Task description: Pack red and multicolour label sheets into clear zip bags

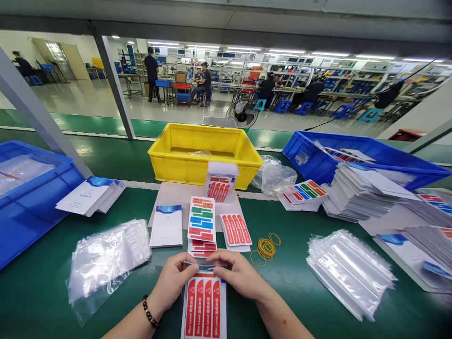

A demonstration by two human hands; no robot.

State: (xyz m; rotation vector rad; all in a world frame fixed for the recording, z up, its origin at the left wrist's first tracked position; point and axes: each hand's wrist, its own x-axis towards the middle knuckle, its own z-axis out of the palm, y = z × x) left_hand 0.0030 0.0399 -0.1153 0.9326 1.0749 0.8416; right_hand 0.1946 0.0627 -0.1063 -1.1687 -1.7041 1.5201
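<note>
My left hand [173,278] and my right hand [237,273] both pinch the top edge of a clear plastic bag [205,306] lying on the green table. The bag holds a sheet of red labels. Just beyond my fingers lies a stack of sticker sheets [201,220] with orange, green, blue and red labels, and beside it a sheet of red labels [235,230]. A white booklet [166,226] with a blue top lies left of that stack.
A yellow bin [176,155] stands at the table's far middle. Blue bins stand at left [28,212] and far right [370,155]. Piles of clear bags lie left [106,259] and right [349,268]. Yellow rubber bands [265,247] lie near my right hand. People work at benches behind.
</note>
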